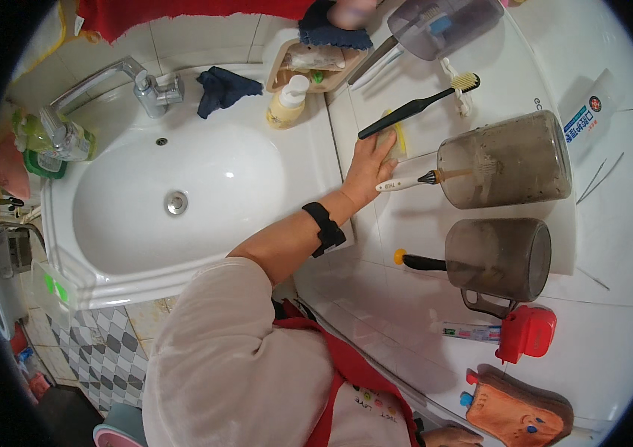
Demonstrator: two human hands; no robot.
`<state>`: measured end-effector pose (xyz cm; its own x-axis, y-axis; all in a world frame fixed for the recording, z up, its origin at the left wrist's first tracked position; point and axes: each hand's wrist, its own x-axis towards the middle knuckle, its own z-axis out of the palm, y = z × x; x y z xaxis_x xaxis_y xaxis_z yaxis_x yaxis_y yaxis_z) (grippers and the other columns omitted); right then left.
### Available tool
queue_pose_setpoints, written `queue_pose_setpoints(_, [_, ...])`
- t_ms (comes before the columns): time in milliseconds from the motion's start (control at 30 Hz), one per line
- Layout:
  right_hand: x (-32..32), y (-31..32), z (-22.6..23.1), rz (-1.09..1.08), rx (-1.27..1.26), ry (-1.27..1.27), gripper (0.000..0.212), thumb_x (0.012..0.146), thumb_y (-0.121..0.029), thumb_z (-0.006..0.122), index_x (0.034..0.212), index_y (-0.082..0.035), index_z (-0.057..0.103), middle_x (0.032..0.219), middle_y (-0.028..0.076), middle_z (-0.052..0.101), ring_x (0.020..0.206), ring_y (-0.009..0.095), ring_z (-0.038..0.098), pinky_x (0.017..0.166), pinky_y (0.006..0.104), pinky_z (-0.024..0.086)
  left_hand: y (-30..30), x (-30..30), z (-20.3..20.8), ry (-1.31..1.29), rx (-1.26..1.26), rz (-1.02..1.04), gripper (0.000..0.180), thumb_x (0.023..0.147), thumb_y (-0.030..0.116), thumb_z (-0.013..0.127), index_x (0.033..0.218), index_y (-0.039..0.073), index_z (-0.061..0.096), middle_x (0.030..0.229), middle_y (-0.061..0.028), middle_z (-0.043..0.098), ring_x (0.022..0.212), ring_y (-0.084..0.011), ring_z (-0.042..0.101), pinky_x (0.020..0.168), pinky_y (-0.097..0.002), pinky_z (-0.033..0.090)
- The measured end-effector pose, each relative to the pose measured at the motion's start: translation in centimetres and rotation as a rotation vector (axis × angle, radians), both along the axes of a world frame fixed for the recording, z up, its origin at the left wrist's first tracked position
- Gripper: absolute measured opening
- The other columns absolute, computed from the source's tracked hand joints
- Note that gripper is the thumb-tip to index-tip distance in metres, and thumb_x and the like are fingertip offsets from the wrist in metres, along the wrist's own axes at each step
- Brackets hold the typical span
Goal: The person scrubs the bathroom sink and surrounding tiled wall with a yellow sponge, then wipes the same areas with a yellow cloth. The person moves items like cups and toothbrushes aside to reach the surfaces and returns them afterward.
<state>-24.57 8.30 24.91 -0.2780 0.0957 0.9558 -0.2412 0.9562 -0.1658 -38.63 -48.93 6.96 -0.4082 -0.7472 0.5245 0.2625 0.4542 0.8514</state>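
My left hand [369, 167], with a black band on its wrist, reaches across to the white tiled wall on the right. Its fingers press on a pale, yellow-edged pad [400, 143], partly hidden beneath them. A black toothbrush [413, 110] with yellowish bristles crosses close over the fingers. Beside the hand, the white handle of another toothbrush [402, 183] sticks out of a smoky brown cup [510, 160]. Only part of my right hand [451, 436] shows at the lower edge; its fingers are cut off.
At left is a white sink [257, 171] with a chrome faucet [154, 93]. A yellow pump bottle [287, 103], a dark blue cloth [227, 89] and a beige basket [283, 71] sit behind. More cups, a red toothpaste squeezer [529, 333] and an orange holder [521, 410] line the wall.
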Motion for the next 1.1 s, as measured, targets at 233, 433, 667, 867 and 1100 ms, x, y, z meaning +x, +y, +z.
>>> queue_pose_setpoints(233, [0.0,-2.5,1.0,-0.276,0.082,0.044,0.056,0.099,-0.027,0.032,0.144,0.001,0.013,0.15,0.02,0.005,0.139,0.029,0.009,0.11,0.0505,0.015,-2.7,1.2,-1.2,-0.064,0.078,0.073,0.04,0.069,-0.009,0.048,0.102,0.007,0.063,0.096,-0.0165,0.057,0.089,-0.0366,0.055,0.08,-0.0384,0.046])
queue_pose_setpoints(433, [-0.6,-2.1,1.4,-0.221,0.101,0.171,0.06,0.099,-0.034,0.034,0.142,0.004,0.016,0.146,0.024,0.011,0.136,0.034,0.014,0.108,0.0494,0.017,-9.1,0.9,-8.0,-0.616,-0.262,0.285,0.034,0.07,-0.003,0.052,0.103,0.004,0.06,0.108,-0.0164,0.055,0.099,-0.0387,0.051,0.085,-0.0414,0.044])
queue_pose_setpoints(667, [-1.0,-2.2,1.4,-0.212,0.113,0.169,0.062,0.098,-0.038,0.034,0.14,0.006,0.02,0.141,0.026,0.019,0.132,0.036,0.019,0.107,0.0481,0.019,0.2,4.4,-11.2,-0.978,-0.742,0.131,0.049,0.075,0.013,0.054,0.122,-0.001,0.049,0.132,-0.025,0.04,0.12,-0.0454,0.033,0.105,-0.0496,0.023])
queue_pose_setpoints(867, [-1.0,-2.5,1.5,-0.189,0.109,0.177,0.065,0.097,-0.042,0.034,0.138,0.008,0.023,0.138,0.028,0.025,0.13,0.038,0.024,0.106,0.0469,0.021,10.0,12.5,-9.8,-0.775,-0.592,-0.363,0.043,0.074,0.002,0.053,0.117,0.0,0.052,0.128,-0.0273,0.042,0.117,-0.0435,0.041,0.102,-0.0493,0.033])
queue_pose_setpoints(1100, [-1.2,-2.1,1.5,-0.137,0.168,0.224,0.072,0.095,-0.049,0.036,0.135,0.009,0.027,0.13,0.028,0.034,0.124,0.041,0.031,0.102,0.0468,0.024,7.5,12.3,-9.8,-0.807,-0.756,-0.492,0.042,0.071,0.003,0.059,0.113,0.004,0.055,0.125,-0.0195,0.048,0.115,-0.0381,0.046,0.1,-0.0414,0.037])
